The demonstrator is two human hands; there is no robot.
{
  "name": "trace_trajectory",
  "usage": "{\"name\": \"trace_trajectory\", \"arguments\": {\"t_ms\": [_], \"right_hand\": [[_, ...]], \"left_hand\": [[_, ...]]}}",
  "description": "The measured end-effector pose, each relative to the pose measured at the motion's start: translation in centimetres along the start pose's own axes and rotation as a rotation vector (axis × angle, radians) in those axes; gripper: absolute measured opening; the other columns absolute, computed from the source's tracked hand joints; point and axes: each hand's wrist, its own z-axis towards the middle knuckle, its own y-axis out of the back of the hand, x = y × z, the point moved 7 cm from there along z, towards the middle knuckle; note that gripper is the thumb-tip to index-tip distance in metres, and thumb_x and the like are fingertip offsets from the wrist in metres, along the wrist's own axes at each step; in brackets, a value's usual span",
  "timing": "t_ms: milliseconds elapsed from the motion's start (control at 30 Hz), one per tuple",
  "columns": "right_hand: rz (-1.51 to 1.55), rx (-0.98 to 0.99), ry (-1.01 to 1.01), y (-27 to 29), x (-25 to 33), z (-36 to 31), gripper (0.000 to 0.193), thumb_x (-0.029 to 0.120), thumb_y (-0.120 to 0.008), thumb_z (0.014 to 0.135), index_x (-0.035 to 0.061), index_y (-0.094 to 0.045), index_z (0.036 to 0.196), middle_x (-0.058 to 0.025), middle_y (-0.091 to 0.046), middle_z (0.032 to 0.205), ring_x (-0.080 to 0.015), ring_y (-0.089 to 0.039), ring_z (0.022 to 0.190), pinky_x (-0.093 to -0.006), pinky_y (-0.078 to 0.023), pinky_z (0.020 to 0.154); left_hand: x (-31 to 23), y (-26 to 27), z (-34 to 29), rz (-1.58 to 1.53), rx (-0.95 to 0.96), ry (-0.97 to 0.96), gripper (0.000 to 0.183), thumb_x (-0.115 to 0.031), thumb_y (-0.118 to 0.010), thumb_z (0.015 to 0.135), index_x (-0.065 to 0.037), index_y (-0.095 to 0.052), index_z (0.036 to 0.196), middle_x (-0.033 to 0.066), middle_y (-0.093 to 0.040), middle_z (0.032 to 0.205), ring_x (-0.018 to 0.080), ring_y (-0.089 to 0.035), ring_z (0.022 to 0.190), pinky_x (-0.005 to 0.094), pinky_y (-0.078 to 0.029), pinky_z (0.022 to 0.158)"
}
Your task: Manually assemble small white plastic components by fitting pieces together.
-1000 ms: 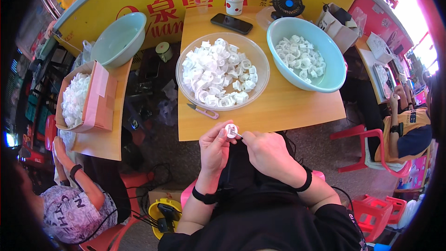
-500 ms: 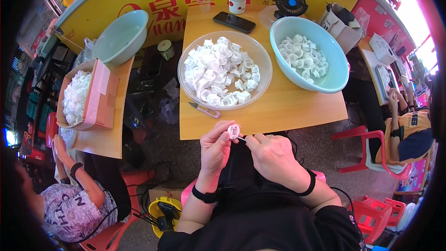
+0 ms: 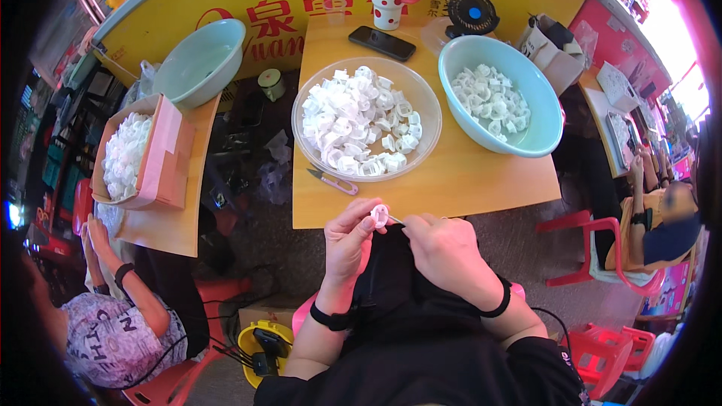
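Note:
Low in front of the table edge, my left hand (image 3: 347, 244) pinches a small round white plastic part (image 3: 380, 216) between thumb and fingers. My right hand (image 3: 447, 252) is closed around a slim tool, most of it hidden in the grip. Only the thin metal tip (image 3: 395, 219) shows, pointing left at the part's right side; whether it touches cannot be made out. Beyond my hands, a clear round bowl (image 3: 431, 116) holds a heap of similar white parts. To its right, a light blue basin (image 3: 545, 109) contains a smaller heap of them.
Purple-handled snips (image 3: 340, 183) lie beside the bowl on the wooden table (image 3: 481, 188). Behind are a phone (image 3: 381, 43), a dotted tumbler (image 3: 388, 0) and a black fan (image 3: 472, 13). Leftward, a carton (image 3: 167, 158) and another basin (image 3: 199, 60) sit near a seated person (image 3: 120, 331).
The part in my left hand has turned slightly, and the tool tip has drawn a little to the right. The whole view has shifted slightly.

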Motion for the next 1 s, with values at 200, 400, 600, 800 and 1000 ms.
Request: {"name": "trace_trajectory", "arguments": {"t_ms": [200, 400, 600, 800, 1000], "right_hand": [[0.324, -0.121, -0.019, -0.2, -0.3, 0.8, 0.033, 0.009, -0.069, 0.08, 0.0043, -0.06, 0.112, -0.0088, -0.062, 0.091, -0.0283, -0.065, 0.072, -0.0375, -0.051, 0.059], [0.207, -0.143, 0.127, -1.5, 0.6, 1.2, 0.04, 0.005, -0.075, 0.075, 0.0003, -0.062, 0.113, -0.0102, -0.064, 0.098, -0.0262, -0.068, 0.078, -0.0334, -0.054, 0.064], [0.048, -0.191, 0.069, 4.2, -3.4, 2.9, 0.017, 0.007, -0.069, 0.079, 0.0023, -0.062, 0.093, -0.0131, -0.061, 0.087, -0.0297, -0.064, 0.071, -0.0352, -0.05, 0.059], [-0.05, -0.485, -0.097, 11.0, -9.7, 8.3, 0.032, 0.004, -0.07, 0.078, -0.0031, -0.062, 0.108, -0.0148, -0.066, 0.094, -0.0321, -0.065, 0.083, -0.0378, -0.05, 0.073], [-0.01, 0.011, 0.193, 0.6, -6.0, 14.5, 0.025, -0.002, -0.06, 0.074, 0.0064, -0.069, 0.096, -0.0135, -0.064, 0.091, -0.0319, -0.064, 0.084, -0.0399, -0.051, 0.072]], "left_hand": [[1.2, -0.2, -0.3, -0.149, 0.008, 0.131, 0.039, -0.008, -0.059, 0.095, 0.004, -0.053, 0.131, 0.014, -0.066, 0.106, 0.0203, -0.066, 0.09, 0.0279, -0.053, 0.077], [1.2, -1.0, -0.2, -0.118, -0.011, 0.137, 0.043, -0.007, -0.056, 0.096, 0.003, -0.048, 0.137, 0.0118, -0.065, 0.11, 0.0151, -0.065, 0.092, 0.0263, -0.053, 0.077], [1.6, -1.5, -0.1, -0.119, 0.147, 0.2, 0.046, -0.014, -0.058, 0.096, 0.002, -0.047, 0.138, 0.0191, -0.064, 0.118, 0.0203, -0.066, 0.093, 0.0264, -0.053, 0.077], [1.0, -0.7, 0.2, -0.043, 0.116, 0.172, 0.042, -0.016, -0.058, 0.096, 0.001, -0.052, 0.134, 0.0198, -0.064, 0.118, 0.0217, -0.067, 0.091, 0.0255, -0.053, 0.074], [1.4, -0.1, 0.2, -0.027, 0.086, 0.192, 0.037, -0.011, -0.057, 0.096, 0.001, -0.056, 0.131, 0.0178, -0.066, 0.115, 0.0194, -0.067, 0.091, 0.0252, -0.053, 0.075]]}}
